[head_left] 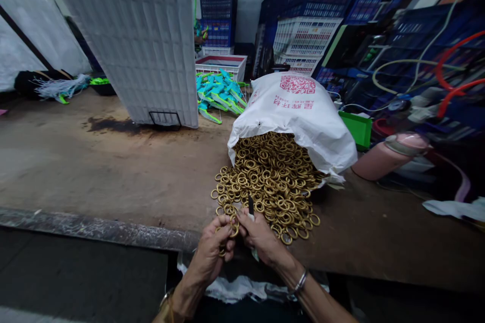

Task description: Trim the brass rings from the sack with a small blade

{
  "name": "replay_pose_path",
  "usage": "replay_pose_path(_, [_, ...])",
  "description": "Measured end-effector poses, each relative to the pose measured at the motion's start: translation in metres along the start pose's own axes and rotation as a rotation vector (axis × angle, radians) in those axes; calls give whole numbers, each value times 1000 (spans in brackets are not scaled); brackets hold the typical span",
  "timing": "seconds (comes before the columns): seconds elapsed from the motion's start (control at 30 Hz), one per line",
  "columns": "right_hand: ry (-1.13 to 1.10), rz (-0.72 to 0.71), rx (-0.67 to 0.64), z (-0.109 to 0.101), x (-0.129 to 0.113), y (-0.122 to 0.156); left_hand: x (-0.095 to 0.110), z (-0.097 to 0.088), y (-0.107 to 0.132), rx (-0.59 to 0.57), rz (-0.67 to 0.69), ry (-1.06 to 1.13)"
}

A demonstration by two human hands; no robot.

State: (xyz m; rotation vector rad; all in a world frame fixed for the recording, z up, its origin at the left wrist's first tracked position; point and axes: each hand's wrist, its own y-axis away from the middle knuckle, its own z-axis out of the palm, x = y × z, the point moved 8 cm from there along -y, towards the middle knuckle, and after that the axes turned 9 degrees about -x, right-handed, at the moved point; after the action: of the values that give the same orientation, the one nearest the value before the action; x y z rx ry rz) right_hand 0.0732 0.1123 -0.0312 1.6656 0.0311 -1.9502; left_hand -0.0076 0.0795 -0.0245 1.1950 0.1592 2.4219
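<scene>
Gold-coloured rings [269,176] spill out of a white sack [299,111] onto the workbench. At the near edge of the heap, my left hand [212,247] is closed with a few rings [234,230] in its fingers. My right hand [263,239] is closed around a slim tool with a dark, blade-like tip [250,205] and a pale wrapping; it looks like a knife. The fingertips of both hands almost meet at the held rings. My fingers partly hide the tool's handle and some of the rings.
A tall translucent ribbed panel [140,40] stands on the wooden bench [113,176]. Behind it lie turquoise and lime plastic parts [222,92]. To the right are a pink bottle [392,156], a green tray [356,128] and hoses. Stacked crates [303,35] line the back.
</scene>
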Motion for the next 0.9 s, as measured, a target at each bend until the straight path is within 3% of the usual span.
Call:
replay_pose_path(0.13, [139, -74, 28, -5, -6, -2, -2, -2, 0, 4, -13, 69])
replay_pose_path(0.27, [495, -226, -2, -4, -34, 4, -8, -8, -1, 28, -96, 132])
replay_pose_path(0.4, [789, -341, -60, 5, -56, 11, -8, -7, -3, -30, -132, 98])
replay_pose_path(0.5, [719, -281, -30, 3, -51, 10, -4, -9, -3, -8, -61, 59])
replay_pose_path(0.73, [131, 56, -68, 3, 2, 3, -1, -8, 0, 46, 81, -122])
replay_pose_path(0.9, [186, -23, -26, -2, -6, 1, -2, -2, 3, 6, 51, -54])
